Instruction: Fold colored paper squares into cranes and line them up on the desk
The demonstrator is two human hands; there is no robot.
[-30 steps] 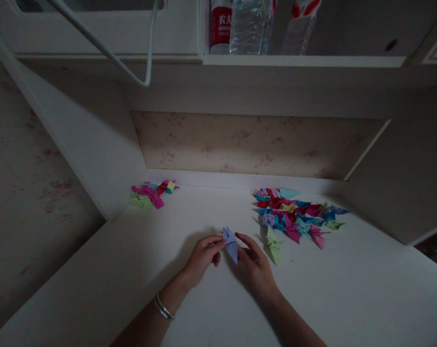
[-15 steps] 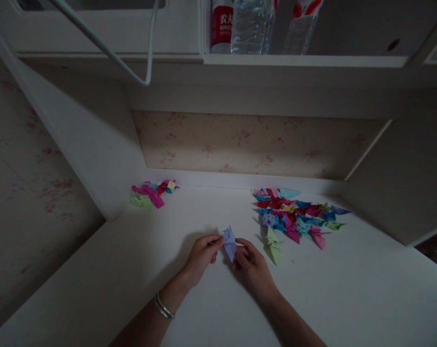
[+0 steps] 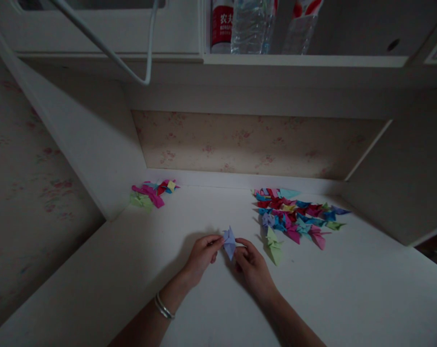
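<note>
A lavender folded paper crane (image 3: pixel 229 243) is held just above the white desk, between my two hands. My left hand (image 3: pixel 200 258) pinches its left edge between thumb and index finger. From the other side, my right hand (image 3: pixel 254 267) has its index finger at the crane's right edge, with the thumb and remaining fingers curled close to its lower point. A light green paper crane (image 3: pixel 274 246) lies just right of my right hand. Beyond it, several rows of colourful paper cranes (image 3: pixel 294 214) cover the desk's back right.
A smaller heap of coloured folded paper (image 3: pixel 151 193) lies at the back left of the white desk (image 3: pixel 106 279). Overhead, a shelf (image 3: pixel 305 60) holds plastic bottles (image 3: pixel 249 29). A white bent bar (image 3: pixel 106 48) hangs at the upper left. Side panels enclose the desk.
The lavender crane's lower point has shifted slightly up and left, its lower part looking a little wider. Both hands stay nearly in place; my right thumb has moved very slightly.
</note>
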